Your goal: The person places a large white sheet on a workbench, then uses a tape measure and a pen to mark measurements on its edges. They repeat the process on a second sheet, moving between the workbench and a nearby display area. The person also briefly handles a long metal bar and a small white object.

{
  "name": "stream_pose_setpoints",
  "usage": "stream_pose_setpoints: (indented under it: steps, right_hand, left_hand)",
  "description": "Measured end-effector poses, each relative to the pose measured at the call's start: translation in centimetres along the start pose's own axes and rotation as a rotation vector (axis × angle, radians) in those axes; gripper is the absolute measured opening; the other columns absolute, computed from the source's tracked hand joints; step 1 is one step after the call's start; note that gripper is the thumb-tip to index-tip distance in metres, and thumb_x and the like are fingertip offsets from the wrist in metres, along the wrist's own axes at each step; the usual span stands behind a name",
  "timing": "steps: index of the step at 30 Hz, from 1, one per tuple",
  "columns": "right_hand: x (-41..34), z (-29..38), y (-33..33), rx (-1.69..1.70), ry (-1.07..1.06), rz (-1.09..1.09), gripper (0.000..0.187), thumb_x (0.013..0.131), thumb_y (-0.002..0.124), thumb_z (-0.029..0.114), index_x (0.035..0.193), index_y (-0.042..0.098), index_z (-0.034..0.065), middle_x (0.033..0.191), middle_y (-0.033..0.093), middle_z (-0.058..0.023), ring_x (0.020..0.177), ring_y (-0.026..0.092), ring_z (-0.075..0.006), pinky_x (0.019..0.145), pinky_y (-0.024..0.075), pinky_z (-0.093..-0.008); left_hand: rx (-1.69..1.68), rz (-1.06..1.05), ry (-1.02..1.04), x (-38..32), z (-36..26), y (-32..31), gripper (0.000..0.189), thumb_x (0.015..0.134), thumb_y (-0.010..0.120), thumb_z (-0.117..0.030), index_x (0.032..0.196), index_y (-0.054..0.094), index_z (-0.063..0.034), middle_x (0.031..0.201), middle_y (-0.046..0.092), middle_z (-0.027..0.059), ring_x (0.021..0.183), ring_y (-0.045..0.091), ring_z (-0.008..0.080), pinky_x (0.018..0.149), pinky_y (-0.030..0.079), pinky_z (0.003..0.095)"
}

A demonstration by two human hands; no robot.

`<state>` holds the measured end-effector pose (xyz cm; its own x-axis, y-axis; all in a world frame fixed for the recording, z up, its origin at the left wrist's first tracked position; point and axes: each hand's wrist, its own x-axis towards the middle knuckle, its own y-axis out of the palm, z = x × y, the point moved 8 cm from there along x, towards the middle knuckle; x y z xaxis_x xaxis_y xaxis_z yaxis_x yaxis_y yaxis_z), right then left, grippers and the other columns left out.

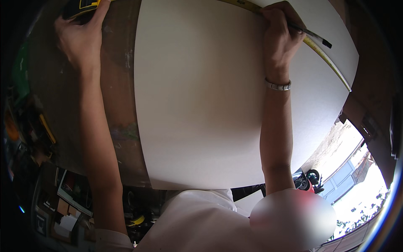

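A large white sheet (201,94) lies on a worn brown tabletop (119,94). At the upper left my left hand (80,41) holds the black and yellow case of a tape measure (83,8). The yellow tape blade (327,60) runs across the top of the sheet, its end by the sheet's right edge. My right hand (280,37) grips a pen (318,38) with a dark cap end; its fingertips are on or close to the blade. The pen's tip is hidden by the fingers.
Dark clutter with a yellow bar-shaped thing (47,129) lies beyond the table's left side. Papers and small boxes (66,220) are at the lower left. A wheeled vehicle with red parts (307,182) stands at the lower right, near a bright outdoor opening.
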<state>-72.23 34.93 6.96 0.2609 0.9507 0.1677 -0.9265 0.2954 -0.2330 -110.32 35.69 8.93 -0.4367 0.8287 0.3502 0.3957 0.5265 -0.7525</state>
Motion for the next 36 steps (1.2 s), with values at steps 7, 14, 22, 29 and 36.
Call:
stream_pose_setpoints:
  steps: [7, 14, 22, 29, 36]
  right_hand:
    - [-0.5, -0.5, -2.4, 0.206, 0.024, -0.130, 0.015, 0.080, 0.051, 0.000, 0.076, 0.065, -0.0050, 0.071, 0.063, -0.0058, 0.059, 0.051, -0.0093, 0.056, 0.0403, -0.0215]
    - [-13.7, 3.3, -6.3, 0.301, 0.156, -0.068, 0.016, 0.079, 0.047, -0.003, 0.075, 0.062, -0.0039, 0.059, 0.054, -0.0028, 0.047, 0.038, -0.0044, 0.044, 0.0275, -0.0220]
    - [-32.4, 8.5, -12.2, 0.088, 0.149, 0.044, 0.010, 0.070, 0.049, -0.008, 0.073, 0.058, -0.0031, 0.056, 0.053, -0.0057, 0.044, 0.041, -0.0109, 0.044, 0.0325, -0.0257]
    - [-42.7, 9.4, -13.9, 0.065, 0.266, 0.061, 0.008, 0.071, 0.053, -0.005, 0.075, 0.060, -0.0020, 0.059, 0.056, -0.0086, 0.048, 0.053, -0.0179, 0.049, 0.0419, -0.0288]
    - [-45.7, 10.2, -14.2, 0.047, 0.203, -0.014, 0.011, 0.069, 0.054, -0.006, 0.076, 0.061, -0.0022, 0.058, 0.054, -0.0085, 0.046, 0.050, -0.0175, 0.048, 0.0395, -0.0279]
  left_hand:
    - [-0.047, -0.014, 0.035, -0.3, -0.5, 0.0, 0.075, 0.063, 0.090, -0.050, 0.103, 0.064, 0.0070, 0.092, 0.073, 0.0110, 0.087, 0.070, 0.0187, 0.085, 0.053, 0.0331]
    - [0.003, -0.040, 0.052, 0.4, 0.3, -0.1, 0.072, 0.061, 0.089, -0.055, 0.096, 0.068, 0.0039, 0.089, 0.073, 0.0114, 0.086, 0.071, 0.0218, 0.083, 0.054, 0.0348]
    - [0.034, -0.037, 0.095, -14.6, 3.1, -10.6, 0.067, 0.062, 0.091, -0.050, 0.098, 0.068, 0.0020, 0.090, 0.072, 0.0116, 0.079, 0.071, 0.0238, 0.072, 0.055, 0.0367]
    - [0.122, 0.000, 0.049, -25.9, 6.7, -21.2, 0.058, 0.068, 0.091, -0.038, 0.098, 0.065, 0.0041, 0.092, 0.071, 0.0124, 0.082, 0.069, 0.0211, 0.076, 0.054, 0.0335]
    - [0.170, -0.067, -0.011, -26.9, 8.1, -26.2, 0.061, 0.069, 0.090, -0.040, 0.100, 0.065, 0.0057, 0.094, 0.071, 0.0139, 0.085, 0.069, 0.0206, 0.079, 0.054, 0.0340]
